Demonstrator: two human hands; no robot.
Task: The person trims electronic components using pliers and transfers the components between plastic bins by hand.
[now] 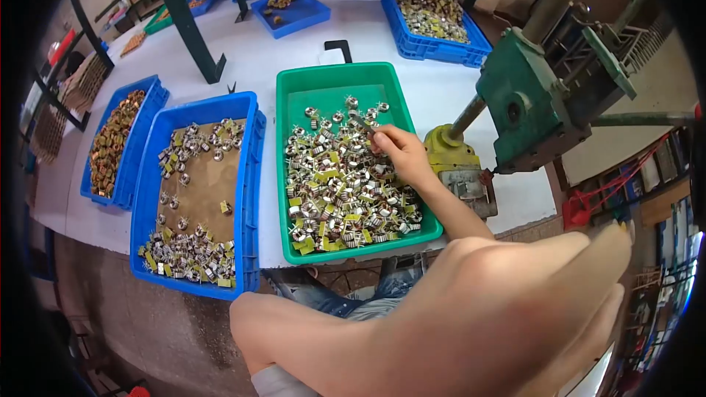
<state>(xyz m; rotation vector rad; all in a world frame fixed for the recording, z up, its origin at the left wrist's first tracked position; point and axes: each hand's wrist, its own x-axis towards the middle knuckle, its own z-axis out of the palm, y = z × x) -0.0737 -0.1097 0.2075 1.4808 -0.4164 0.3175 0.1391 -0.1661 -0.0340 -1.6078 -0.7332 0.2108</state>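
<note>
My right hand [401, 151] is over the green tray [409, 114], thumb and fingers closed on a thin, flat, dark metal tool [360, 123]. The tool's tip points toward the back left, among small coils. A heap of these wire-wound ring coils [346, 191], with white and yellow-green parts and thin wire legs, fills much of the tray. Close to the camera, my left arm crosses the lower right of the view. My left hand [544, 287] is raised there, large and blurred, away from the trays, its fingers smeared.
Left of the green tray, a blue crate [254, 169] holds similar coils on brown board. Farther left, another blue crate [151, 114] has copper-coloured coils. A green machine press [533, 99] on a yellow base stands at the right. More blue trays [309, 22] sit behind.
</note>
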